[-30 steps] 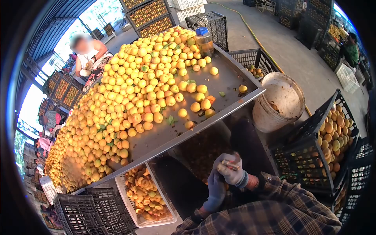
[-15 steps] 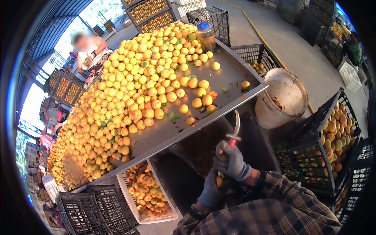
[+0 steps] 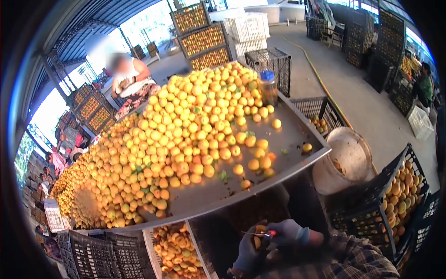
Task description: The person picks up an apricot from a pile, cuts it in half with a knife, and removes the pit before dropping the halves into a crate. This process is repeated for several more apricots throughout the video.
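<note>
Low in the head view, my gloved left hand (image 3: 247, 251) grips an orange apricot (image 3: 257, 236). My gloved right hand (image 3: 285, 232) holds a small red-handled knife (image 3: 260, 234) whose blade lies across that apricot. Both hands are below the near edge of a metal sorting table (image 3: 297, 135) piled with several yellow-orange apricots (image 3: 186, 135). My plaid sleeves fill the bottom right.
A white crate of cut apricot halves (image 3: 174, 251) sits under the table at left. A white bucket (image 3: 344, 160) and a black crate of apricots (image 3: 399, 195) stand at right. A bottle (image 3: 268, 86) is on the table's far end. A seated person (image 3: 132, 83) works across the table.
The view tilted up. My right hand came down from raised, knife pointing up, and now lays the blade across the apricot held in my left hand.
</note>
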The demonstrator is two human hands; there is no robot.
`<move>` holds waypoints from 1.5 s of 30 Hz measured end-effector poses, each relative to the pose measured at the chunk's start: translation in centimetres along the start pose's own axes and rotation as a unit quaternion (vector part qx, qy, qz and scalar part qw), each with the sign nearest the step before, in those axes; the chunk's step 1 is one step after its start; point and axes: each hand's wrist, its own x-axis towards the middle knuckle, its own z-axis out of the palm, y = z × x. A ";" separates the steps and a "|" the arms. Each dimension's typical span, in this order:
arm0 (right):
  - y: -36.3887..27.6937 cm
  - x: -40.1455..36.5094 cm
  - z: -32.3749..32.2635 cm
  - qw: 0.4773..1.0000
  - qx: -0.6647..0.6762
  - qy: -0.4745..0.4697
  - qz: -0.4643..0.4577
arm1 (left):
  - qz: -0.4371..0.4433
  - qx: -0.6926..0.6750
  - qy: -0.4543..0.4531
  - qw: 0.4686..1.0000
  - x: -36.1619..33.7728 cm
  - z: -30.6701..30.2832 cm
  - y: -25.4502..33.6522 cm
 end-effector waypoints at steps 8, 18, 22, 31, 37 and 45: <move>0.5 6.3 -6.3 0.998 -0.053 0.000 0.019 | 0.111 0.113 0.259 0.953 -2.4 -8.1 1.6; 2.0 21.8 -11.0 0.907 -0.400 0.021 0.131 | 0.042 0.065 0.524 0.848 -8.1 -20.9 -5.6; 1.8 23.0 -10.1 0.907 -0.400 0.000 0.128 | 0.059 0.248 0.463 0.849 -7.7 -17.9 -3.8; 2.9 15.0 -3.5 0.923 0.379 -0.018 -0.059 | 0.011 -0.302 0.170 0.938 1.0 -8.8 2.6; -3.6 5.8 -1.5 0.884 0.448 -0.097 0.091 | -0.019 -0.256 0.013 0.966 1.6 -4.8 2.9; -0.4 2.7 0.0 0.958 0.214 0.160 0.102 | -0.069 -0.451 0.056 0.888 1.6 -3.9 2.2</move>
